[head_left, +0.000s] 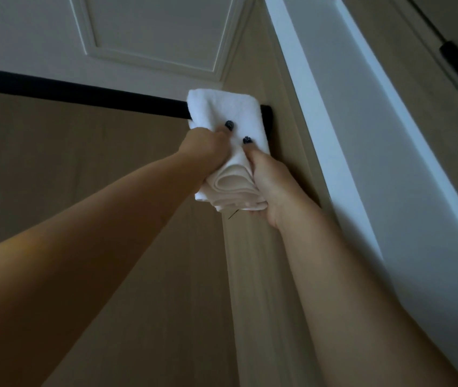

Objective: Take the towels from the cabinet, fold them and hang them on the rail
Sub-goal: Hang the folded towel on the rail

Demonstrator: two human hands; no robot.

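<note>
Two hands, one folded towel, one rail.

The left hand (206, 152) and right hand (268, 182) both grip the white towel (222, 113), draped over the black rail's (77, 93) right end; bare rail runs toward 9 o'clock, a white door frame (362, 135) crowds 3 o'clock.

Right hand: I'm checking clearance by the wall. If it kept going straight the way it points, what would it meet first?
Probably the black rail near its wall end, just beyond the right hand gripping the folded towel; depth is uncertain.
</note>
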